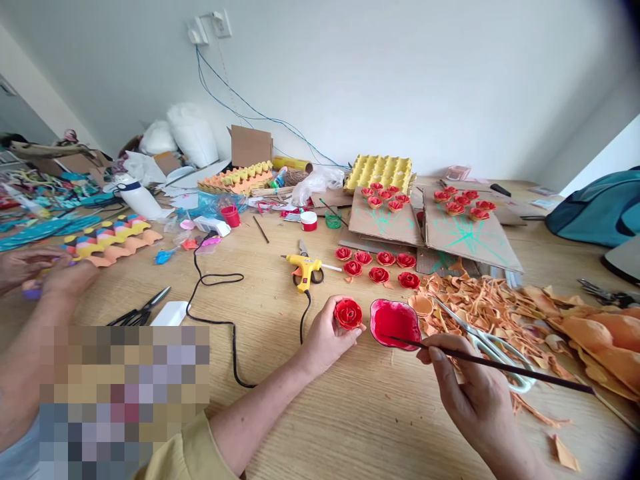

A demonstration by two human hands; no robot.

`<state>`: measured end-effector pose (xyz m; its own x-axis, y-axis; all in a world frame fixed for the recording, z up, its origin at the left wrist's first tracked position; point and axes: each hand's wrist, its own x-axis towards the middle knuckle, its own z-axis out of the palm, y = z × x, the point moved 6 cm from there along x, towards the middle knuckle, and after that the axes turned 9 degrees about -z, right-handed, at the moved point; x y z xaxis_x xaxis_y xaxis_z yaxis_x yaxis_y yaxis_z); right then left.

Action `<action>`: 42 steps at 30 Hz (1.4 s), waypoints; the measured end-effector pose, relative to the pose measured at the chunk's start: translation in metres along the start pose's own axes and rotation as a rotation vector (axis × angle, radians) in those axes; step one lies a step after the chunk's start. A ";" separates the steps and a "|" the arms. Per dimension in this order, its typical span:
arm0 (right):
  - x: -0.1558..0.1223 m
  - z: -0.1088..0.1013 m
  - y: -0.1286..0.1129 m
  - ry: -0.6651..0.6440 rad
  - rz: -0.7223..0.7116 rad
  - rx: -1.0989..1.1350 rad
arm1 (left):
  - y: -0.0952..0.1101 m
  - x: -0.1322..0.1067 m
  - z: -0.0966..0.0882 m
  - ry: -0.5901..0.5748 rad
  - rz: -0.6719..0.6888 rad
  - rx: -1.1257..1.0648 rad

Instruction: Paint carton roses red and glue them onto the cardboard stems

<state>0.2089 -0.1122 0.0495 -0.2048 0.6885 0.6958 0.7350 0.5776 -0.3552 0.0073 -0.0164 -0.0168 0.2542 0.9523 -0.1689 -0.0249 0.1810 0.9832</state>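
Observation:
My left hand (325,337) is closed around a red-painted paper rose (349,314), its petals facing up. In my right hand (467,387) is a thin dark paintbrush (505,365), pinched near its lower part. The brush tip dips into a small wavy-rimmed dish (373,319) of red paint, just right of the rose. Several finished-looking red roses (379,275) lie in rows on the table behind the dish. Beside my right hand, scissors with pale green handles (517,380) rest on orange egg-carton scraps (475,300).
A yellow glue gun (303,272) with a black cord lies behind my left hand. Cardboard sheets (463,230) carry more red roses. Orange egg cartons (595,333) sit at right. Black scissors (143,310) and a white block (170,314) lie left, near another person's hands (65,280).

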 end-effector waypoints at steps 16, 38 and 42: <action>-0.003 0.002 -0.015 -0.009 -0.129 0.153 | -0.009 0.003 0.002 -0.024 -0.012 -0.016; -0.008 0.002 -0.008 -0.044 -0.103 0.194 | 0.000 0.002 -0.001 -0.007 0.099 0.055; -0.007 -0.005 -0.005 0.023 -0.087 0.121 | 0.006 0.002 -0.008 0.047 0.113 0.139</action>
<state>0.2100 -0.1223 0.0497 -0.2484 0.6244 0.7406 0.6313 0.6842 -0.3651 0.0002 -0.0117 -0.0118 0.2116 0.9757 -0.0567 0.0837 0.0397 0.9957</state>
